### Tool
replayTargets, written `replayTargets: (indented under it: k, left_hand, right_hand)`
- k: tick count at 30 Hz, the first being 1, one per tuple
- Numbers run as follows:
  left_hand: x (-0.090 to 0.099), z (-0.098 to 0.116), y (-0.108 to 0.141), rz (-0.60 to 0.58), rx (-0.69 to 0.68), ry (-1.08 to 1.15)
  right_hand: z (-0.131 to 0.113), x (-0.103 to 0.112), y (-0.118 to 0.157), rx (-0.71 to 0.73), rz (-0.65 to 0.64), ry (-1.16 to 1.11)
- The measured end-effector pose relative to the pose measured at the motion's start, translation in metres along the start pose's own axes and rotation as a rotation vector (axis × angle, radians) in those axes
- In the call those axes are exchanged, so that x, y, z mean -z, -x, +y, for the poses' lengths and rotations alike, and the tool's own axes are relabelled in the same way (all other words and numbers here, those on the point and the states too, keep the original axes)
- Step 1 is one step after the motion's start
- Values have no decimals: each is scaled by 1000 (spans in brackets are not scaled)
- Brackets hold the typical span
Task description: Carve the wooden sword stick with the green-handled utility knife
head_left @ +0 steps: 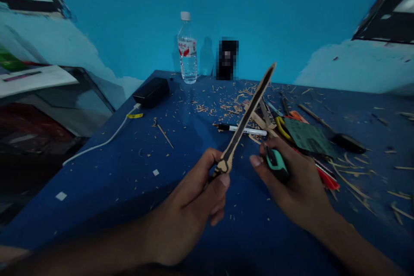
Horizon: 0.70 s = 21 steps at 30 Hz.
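Observation:
A small wooden sword (246, 117) with a dark-coloured blade points up and to the right. Its hilt is pinched between the thumb and fingers of my left hand (202, 200). My right hand (296, 181) is wrapped round a teal-green cutter (277, 164), to the right of the sword and apart from it. A black and white marker (252, 130) lies on the blue table behind the blade. Wood shavings (231, 105) are scattered around it.
A water bottle (188, 58) and a black box (152, 92) with a white cable (113, 137) stand at the back left. Green sandpaper (308, 137), a red tool (326, 176), yellow handles (283, 128) and wood strips (354, 185) lie on the right. A blue wall (268, 13) rises behind.

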<state>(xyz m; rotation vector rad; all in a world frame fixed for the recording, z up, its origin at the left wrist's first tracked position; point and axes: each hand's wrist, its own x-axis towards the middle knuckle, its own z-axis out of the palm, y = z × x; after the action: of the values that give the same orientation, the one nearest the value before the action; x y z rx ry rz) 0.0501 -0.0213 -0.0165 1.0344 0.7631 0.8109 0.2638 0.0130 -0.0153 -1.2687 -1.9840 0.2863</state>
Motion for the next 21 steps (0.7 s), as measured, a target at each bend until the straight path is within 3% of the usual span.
replayTargets:
  k: [4, 11, 16, 21]
  left_hand:
    - [1, -1, -4, -21, -71, -26]
    - [-3, 3, 1, -34, 90, 163]
    - [-7, 10, 1, -13, -65, -158]
    - [-12, 11, 2, 182, -82, -426]
  right_hand:
    - [0, 3, 5, 96, -76, -23]
    - [0, -3, 11, 231, -184, 98]
    - [-2, -6, 14, 205, -289, 103]
    - [-3, -8, 18, 152, -321, 86]
